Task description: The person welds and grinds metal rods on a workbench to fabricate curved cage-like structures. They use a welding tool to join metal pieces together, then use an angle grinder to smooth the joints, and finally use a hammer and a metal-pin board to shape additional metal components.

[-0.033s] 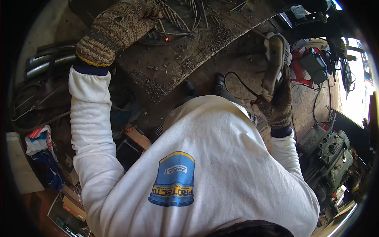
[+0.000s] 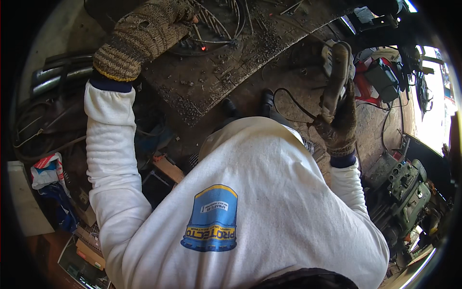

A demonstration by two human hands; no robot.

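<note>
My right hand, in a brown knit glove, is closed round the body of an angle grinder. The grinder is held upright at the right, off the table edge, and its black cord loops away to the left. My left hand, in a striped brown glove, rests over the far part of the dark worktable. Its fingers are curled, with one bare fingertip showing; what they grip is hidden. Beside it lie thin bent metal rods and a small glowing red spot.
Dark metal crumbs cover the table's near corner. To the right stand a red and grey machine and a greenish engine-like block. Metal tubes lie at the left, above a bag. A wooden board is below the table.
The angle grinder has turned slightly in my right hand, its head tilting a little to the right. My left hand has not visibly moved.
</note>
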